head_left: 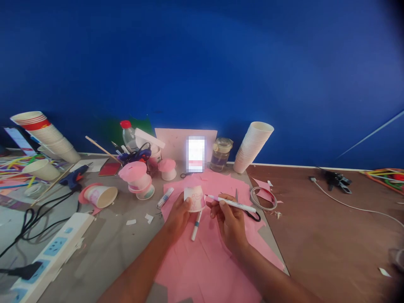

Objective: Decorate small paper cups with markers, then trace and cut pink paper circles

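Note:
My left hand [179, 214] is closed on a white paper cup [196, 200], held upside down with pinkish drawn lines on its side. A white marker pen [235, 203] sits in the fingers of my right hand [229, 219], its tip just right of the cup; I cannot tell whether it touches. Under both hands lie pink paper sheets [202, 269]. Below the cup a second marker [196, 227] rests on the paper, and a marker cap or thick pen [165, 198] lies to the left. Scissors [252, 216] are partly hidden behind my right hand.
Pink-topped paper cups [135, 179] stand at left, near a tipped cup [102, 196]. A power strip [53, 248] and glue gun [75, 176] lie further left. Stacked cups [253, 147], a glass jar [221, 155] and a lit phone [196, 154] stand behind. A tape roll [263, 198] lies right.

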Demonstrator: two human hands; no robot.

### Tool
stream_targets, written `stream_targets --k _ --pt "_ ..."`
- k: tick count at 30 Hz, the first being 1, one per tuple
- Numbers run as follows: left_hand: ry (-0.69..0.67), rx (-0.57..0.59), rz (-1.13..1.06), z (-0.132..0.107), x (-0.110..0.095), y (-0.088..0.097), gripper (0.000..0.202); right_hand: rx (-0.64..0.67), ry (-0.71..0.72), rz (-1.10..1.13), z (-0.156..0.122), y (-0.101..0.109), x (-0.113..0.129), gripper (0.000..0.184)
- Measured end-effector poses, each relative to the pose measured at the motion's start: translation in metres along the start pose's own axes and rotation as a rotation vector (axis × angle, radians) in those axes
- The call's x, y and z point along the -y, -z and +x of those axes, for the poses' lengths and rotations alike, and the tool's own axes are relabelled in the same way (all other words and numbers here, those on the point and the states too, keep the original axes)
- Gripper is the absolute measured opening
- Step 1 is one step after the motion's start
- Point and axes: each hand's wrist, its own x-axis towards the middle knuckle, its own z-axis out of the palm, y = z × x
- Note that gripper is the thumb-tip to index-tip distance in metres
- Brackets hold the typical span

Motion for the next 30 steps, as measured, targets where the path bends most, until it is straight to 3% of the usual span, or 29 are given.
stream_targets --k 12,16,21,30 --pt "-0.003 -0.011 -0.007 0.000 0.003 0.002 0.030 -0.005 0.123 -0.210 -0.004 0.006 -0.011 0.021" --pt "0.009 -0.020 -0.009 0.000 0.005 0.004 0.029 0.044 0.154 -0.375 -0.004 0.011 -0.021 0.023" --pt "0.020 -0.034 -0.035 0.001 0.006 0.005 0.032 0.135 0.337 -0.602 -0.001 0.015 -0.024 0.030" --pt "-0.003 -0.029 -0.097 0.000 0.005 0.002 0.032 0.184 0.587 -0.997 0.003 0.022 -0.033 0.047"
